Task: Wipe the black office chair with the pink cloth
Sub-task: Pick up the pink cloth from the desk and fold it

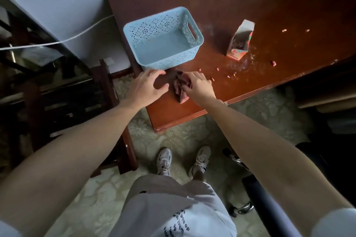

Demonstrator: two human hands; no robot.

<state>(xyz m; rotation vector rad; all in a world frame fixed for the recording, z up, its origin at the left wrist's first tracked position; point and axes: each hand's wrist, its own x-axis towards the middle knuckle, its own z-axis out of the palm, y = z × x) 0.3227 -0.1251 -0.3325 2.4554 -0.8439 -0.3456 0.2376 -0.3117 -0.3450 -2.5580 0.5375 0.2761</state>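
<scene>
The pink cloth (180, 88) lies crumpled near the front left corner of the reddish-brown desk (250, 15). My right hand (198, 86) is on it, fingers curled down and pinching its folds. My left hand (148, 86) hovers just left of the cloth with fingers spread and relaxed, holding nothing. The black office chair (269, 204) shows only partly at the lower right, behind my right forearm: a dark armrest and part of its wheeled base (243, 208).
A light blue perforated basket (194, 40) stands on the desk just beyond my hands. An opened carton (240, 42) stands to its right amid scattered crumbs. A dark glass table (48, 59) and a white cable (77, 37) are at left. My feet stand on patterned floor.
</scene>
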